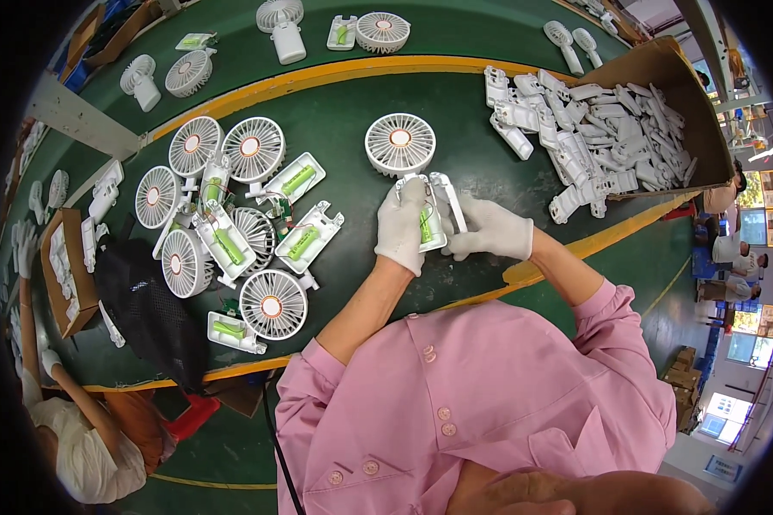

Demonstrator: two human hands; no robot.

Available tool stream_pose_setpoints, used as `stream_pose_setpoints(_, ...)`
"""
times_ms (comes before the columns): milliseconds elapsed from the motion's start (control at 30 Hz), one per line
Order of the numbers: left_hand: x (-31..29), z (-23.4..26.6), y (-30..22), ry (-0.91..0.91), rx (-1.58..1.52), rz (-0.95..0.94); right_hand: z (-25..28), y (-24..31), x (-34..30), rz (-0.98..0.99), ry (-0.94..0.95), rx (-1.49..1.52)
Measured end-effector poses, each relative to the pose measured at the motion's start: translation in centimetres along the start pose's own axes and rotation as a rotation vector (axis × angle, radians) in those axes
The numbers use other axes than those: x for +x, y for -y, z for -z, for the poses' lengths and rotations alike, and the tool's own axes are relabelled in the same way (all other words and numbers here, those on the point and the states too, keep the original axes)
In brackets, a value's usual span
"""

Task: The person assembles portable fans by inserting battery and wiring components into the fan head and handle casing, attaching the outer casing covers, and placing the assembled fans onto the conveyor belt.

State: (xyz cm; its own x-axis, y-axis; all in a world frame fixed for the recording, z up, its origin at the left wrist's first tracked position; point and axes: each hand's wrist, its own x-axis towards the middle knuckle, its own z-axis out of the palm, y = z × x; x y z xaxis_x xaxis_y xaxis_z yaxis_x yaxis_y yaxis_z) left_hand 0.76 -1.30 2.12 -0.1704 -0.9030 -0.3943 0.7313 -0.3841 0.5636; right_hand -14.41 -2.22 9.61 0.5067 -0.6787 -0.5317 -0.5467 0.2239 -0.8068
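Observation:
My left hand [401, 225], in a white glove, is closed around the open handle of a small white handheld fan [400, 144]. Its round grille head points away from me, and a green battery [425, 225] shows inside the handle. In my gloved right hand [494, 230] is a white plastic handle cover [449, 202], held upright just right of the open handle. Whether the cover touches the handle, I cannot tell. To the left lies a cluster of similar fans [271, 293] with opened handles, green batteries and small circuit boards.
A cardboard box [709, 129] spilling white plastic covers [605, 129] stands at the right. Finished-looking fans [281, 30] sit on the green surface beyond the yellow strip. At left are a black mesh bag [150, 313], a smaller carton [82, 283] and a co-worker's gloved hand [51, 362].

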Motion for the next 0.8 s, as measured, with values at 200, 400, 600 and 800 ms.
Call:
stream_pose_setpoints(200,0.6,0.5,0.9,0.01,-0.062,-0.058,0.0,0.3,-0.5,-0.074,-0.08,-0.004)
stream_pose_setpoints(400,0.8,0.8,0.9,0.074,-0.019,-0.07,-0.9,0.8,-1.0,0.147,-0.46,-0.448)
stream_pose_setpoints(600,0.3,0.6,0.4,0.192,-0.195,0.013,-2.4,2.3,-1.0,0.254,-0.602,-0.794)
stream_pose_setpoints(800,-0.1,-0.3,-0.6,0.2,-0.31,0.142,-2.9,2.8,-0.5,0.213,-0.577,-0.977)
